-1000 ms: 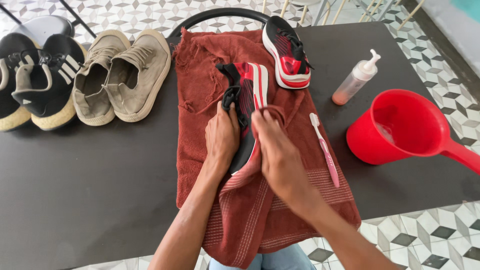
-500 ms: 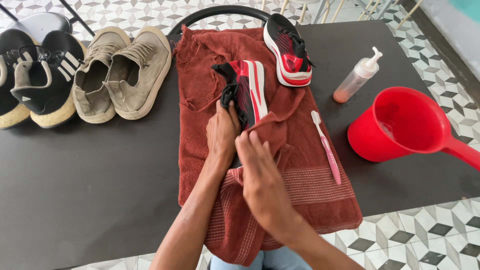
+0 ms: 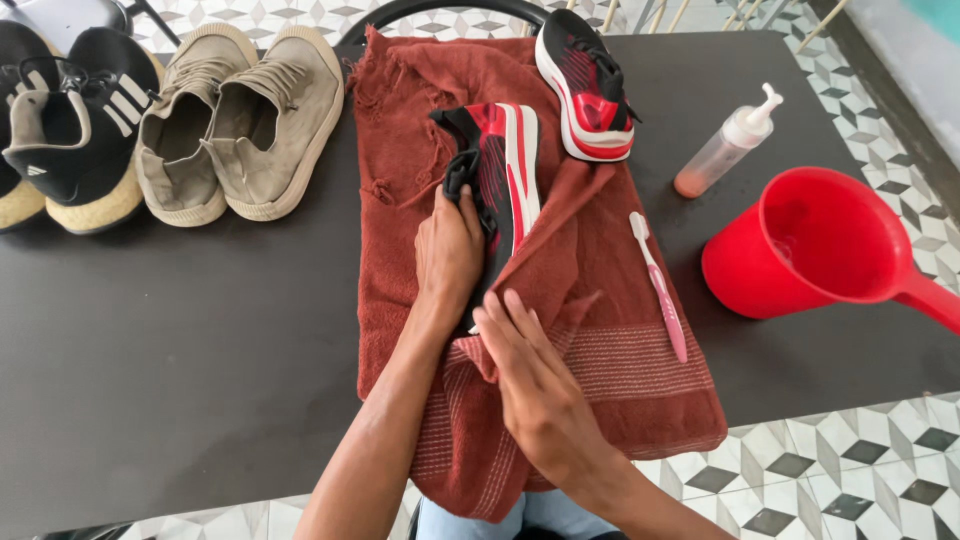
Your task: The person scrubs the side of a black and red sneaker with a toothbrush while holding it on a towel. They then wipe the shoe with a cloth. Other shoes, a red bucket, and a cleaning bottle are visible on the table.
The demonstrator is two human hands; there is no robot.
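Left hand (image 3: 449, 252) closed over the upper of a red-and-black shoe (image 3: 502, 180), which lies on its side on a rust-red towel (image 3: 620, 370) spread over the black table (image 3: 180, 370). Right hand (image 3: 535, 385) lies palm-down, fingers loosely extended, pressing a raised fold of the towel against the shoe's heel end; it appears to pinch the cloth lightly rather than grip it (thumb hidden, so a firm grasp cannot be confirmed).

Risks, as judged from this layout: the towel overhangs the near table edge, so a strong pull by the right hand could drag the whole cloth toward the person and carry the pink toothbrush (image 3: 660, 285) off with it. The second red shoe (image 3: 588, 85) rests on the towel's far end and would shift as well. The shoe in hand balances on its side; loosening the left hand could let it roll.

Surroundings: a pump bottle (image 3: 725, 145) lies tilted just right of the towel, and a red scoop (image 3: 815, 245) stands near the right table edge, where a sweeping elbow might tip it. A tan pair (image 3: 240, 125) and a black pair (image 3: 65, 120) sit well apart at far left, obstructing nothing.
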